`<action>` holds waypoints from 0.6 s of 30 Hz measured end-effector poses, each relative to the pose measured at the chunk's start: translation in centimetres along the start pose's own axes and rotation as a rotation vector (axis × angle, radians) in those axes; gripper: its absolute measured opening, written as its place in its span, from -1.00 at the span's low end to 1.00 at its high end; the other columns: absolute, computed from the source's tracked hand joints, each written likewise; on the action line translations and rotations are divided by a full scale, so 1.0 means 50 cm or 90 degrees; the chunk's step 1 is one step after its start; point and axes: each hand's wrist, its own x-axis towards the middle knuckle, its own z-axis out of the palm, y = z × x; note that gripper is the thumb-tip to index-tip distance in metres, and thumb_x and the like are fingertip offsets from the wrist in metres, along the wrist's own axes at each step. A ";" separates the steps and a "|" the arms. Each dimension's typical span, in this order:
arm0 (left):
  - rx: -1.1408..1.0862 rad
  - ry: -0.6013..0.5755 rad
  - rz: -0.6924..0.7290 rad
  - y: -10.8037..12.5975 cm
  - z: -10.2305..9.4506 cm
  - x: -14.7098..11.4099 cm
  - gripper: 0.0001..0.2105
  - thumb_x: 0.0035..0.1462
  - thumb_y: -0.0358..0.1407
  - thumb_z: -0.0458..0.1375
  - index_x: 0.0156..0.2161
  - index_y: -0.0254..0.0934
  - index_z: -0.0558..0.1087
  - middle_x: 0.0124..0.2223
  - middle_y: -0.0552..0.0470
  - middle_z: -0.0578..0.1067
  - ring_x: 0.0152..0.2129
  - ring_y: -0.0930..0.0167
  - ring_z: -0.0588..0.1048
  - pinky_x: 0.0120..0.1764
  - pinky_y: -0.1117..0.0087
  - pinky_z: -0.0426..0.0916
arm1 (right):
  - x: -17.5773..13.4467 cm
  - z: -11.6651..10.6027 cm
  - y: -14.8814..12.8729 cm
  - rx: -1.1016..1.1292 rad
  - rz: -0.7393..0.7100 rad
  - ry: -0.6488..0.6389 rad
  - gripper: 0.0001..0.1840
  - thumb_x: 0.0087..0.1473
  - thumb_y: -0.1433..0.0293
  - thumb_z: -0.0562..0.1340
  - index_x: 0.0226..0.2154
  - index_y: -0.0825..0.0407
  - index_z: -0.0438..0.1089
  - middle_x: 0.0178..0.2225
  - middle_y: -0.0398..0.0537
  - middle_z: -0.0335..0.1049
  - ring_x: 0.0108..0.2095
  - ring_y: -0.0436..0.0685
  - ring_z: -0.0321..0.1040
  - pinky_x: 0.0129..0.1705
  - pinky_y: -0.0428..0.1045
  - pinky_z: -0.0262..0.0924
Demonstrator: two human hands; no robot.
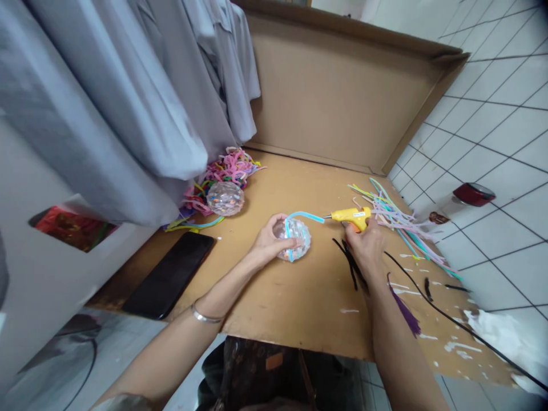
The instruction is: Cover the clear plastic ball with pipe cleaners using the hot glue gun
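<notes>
My left hand (274, 240) is wrapped round a clear, textured plastic ball (302, 242) with small coloured bits inside. A light blue pipe cleaner (306, 215) lies across the ball, and its free end sticks out to the right. In my right hand (366, 242) is a yellow hot glue gun (351, 216), its nozzle pointing left at the tip of that free end. Whether nozzle and pipe cleaner touch, I cannot tell. Short black pipe cleaners (351, 265) lie on the table just below the gun.
A second clear ball (225, 198) rests by a heap of pink and mixed pipe cleaners (235, 165). A black phone (171, 275) lies left. Pastel pipe cleaners (402, 214), a red-lidded jar (464, 200), a purple tassel (405, 311) and a black cord (445, 317) are right. Grey shirts (171, 85) hang over the left.
</notes>
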 end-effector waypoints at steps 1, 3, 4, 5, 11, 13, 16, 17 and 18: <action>-0.002 -0.001 0.000 -0.001 0.000 0.001 -0.41 -0.31 -0.25 0.41 -0.08 -0.25 0.34 -0.20 0.04 0.55 -0.19 0.29 0.54 -0.03 0.28 0.42 | -0.006 -0.004 -0.007 0.031 -0.019 0.023 -0.43 0.02 0.13 0.18 -0.01 0.15 0.37 -0.22 0.17 0.50 -0.21 0.33 0.43 -0.20 0.10 0.25; -0.006 0.004 0.000 -0.002 0.000 0.002 -0.39 -0.33 -0.26 0.41 -0.08 -0.26 0.34 -0.20 0.04 0.55 -0.19 0.29 0.54 -0.02 0.28 0.41 | -0.022 -0.011 -0.023 0.080 -0.068 0.064 -0.48 0.00 0.13 0.17 -0.06 0.11 0.37 -0.28 0.10 0.50 -0.24 0.29 0.42 -0.20 0.09 0.25; -0.006 0.008 0.002 -0.002 0.000 0.002 -0.38 -0.33 -0.27 0.42 -0.08 -0.26 0.34 -0.19 0.04 0.55 -0.19 0.29 0.54 -0.02 0.28 0.41 | -0.030 -0.014 -0.031 0.099 -0.092 0.081 -0.50 -0.02 0.14 0.17 -0.09 0.10 0.37 -0.29 0.09 0.49 -0.25 0.28 0.42 -0.19 0.09 0.26; -0.003 0.010 0.004 -0.003 0.000 0.003 -0.38 -0.33 -0.28 0.42 -0.07 -0.26 0.35 -0.19 0.04 0.55 -0.18 0.30 0.54 -0.02 0.28 0.41 | -0.039 -0.016 -0.039 0.115 -0.115 0.094 -0.52 -0.03 0.14 0.16 -0.12 0.10 0.37 -0.30 0.09 0.49 -0.26 0.27 0.41 -0.18 0.09 0.26; 0.028 0.013 0.019 -0.004 0.000 0.000 -0.39 -0.32 -0.28 0.42 -0.07 -0.25 0.37 -0.16 0.02 0.55 -0.16 0.29 0.53 -0.03 0.28 0.41 | -0.075 -0.025 -0.068 0.164 -0.205 0.145 -0.64 -0.06 0.17 0.13 -0.24 0.04 0.34 -0.36 0.05 0.48 -0.35 0.21 0.40 -0.22 0.08 0.29; 0.036 0.017 0.021 -0.003 0.001 -0.003 -0.39 -0.34 -0.28 0.43 -0.07 -0.25 0.37 -0.14 0.00 0.55 -0.14 0.28 0.53 -0.03 0.27 0.42 | -0.082 -0.025 -0.071 0.168 -0.220 0.157 -0.65 -0.07 0.18 0.13 -0.25 0.03 0.34 -0.36 0.05 0.49 -0.35 0.21 0.41 -0.23 0.07 0.29; 0.059 0.016 0.019 0.000 0.002 -0.006 -0.37 -0.33 -0.27 0.44 -0.06 -0.25 0.38 -0.14 0.02 0.54 -0.16 0.29 0.52 -0.07 0.28 0.43 | -0.090 -0.022 -0.074 0.170 -0.231 0.157 -0.65 -0.06 0.17 0.14 -0.25 0.03 0.34 -0.34 0.07 0.50 -0.31 0.22 0.43 -0.23 0.06 0.29; 0.066 0.013 0.019 0.001 0.002 -0.007 -0.37 -0.32 -0.27 0.44 -0.05 -0.24 0.38 -0.15 0.03 0.54 -0.19 0.30 0.52 -0.09 0.29 0.44 | -0.092 -0.021 -0.074 0.170 -0.229 0.156 -0.65 -0.05 0.17 0.14 -0.25 0.03 0.33 -0.33 0.07 0.50 -0.30 0.23 0.43 -0.23 0.06 0.29; 0.073 0.008 0.019 0.002 0.003 -0.009 -0.37 -0.32 -0.27 0.44 -0.05 -0.24 0.38 -0.17 0.05 0.54 -0.21 0.31 0.52 -0.12 0.31 0.44 | -0.094 -0.020 -0.074 0.172 -0.228 0.157 -0.65 -0.04 0.17 0.14 -0.24 0.03 0.33 -0.32 0.08 0.50 -0.29 0.23 0.43 -0.21 0.06 0.29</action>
